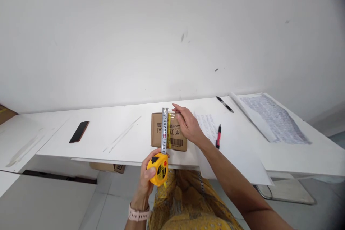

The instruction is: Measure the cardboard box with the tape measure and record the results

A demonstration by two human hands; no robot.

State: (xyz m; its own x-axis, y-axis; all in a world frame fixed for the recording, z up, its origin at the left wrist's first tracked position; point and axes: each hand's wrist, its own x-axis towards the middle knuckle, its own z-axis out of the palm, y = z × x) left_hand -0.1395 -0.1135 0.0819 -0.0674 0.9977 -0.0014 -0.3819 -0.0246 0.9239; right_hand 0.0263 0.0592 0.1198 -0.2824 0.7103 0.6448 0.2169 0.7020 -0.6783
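Note:
A small brown cardboard box (176, 143) with printed symbols, a barcode and yellow tape lies on the white table. My left hand (147, 174) grips a yellow tape measure (159, 172) at the table's front edge, thumb across its side. From the case the silver blade (164, 129) runs out over the box, front to back, and its end hook reaches just past the box's far edge. Resting at the box's far right corner is my right hand (187, 122), fingers loosely stretched toward the blade's end but apart from it.
Printed sheets of paper (234, 158) lie right of the box, with a red and black pen (219, 136) on them. Behind is a black pen (225, 104), and farther right a handwritten sheet (275, 118). A dark flat phone-like object (79, 132) lies left. A wall closes the back.

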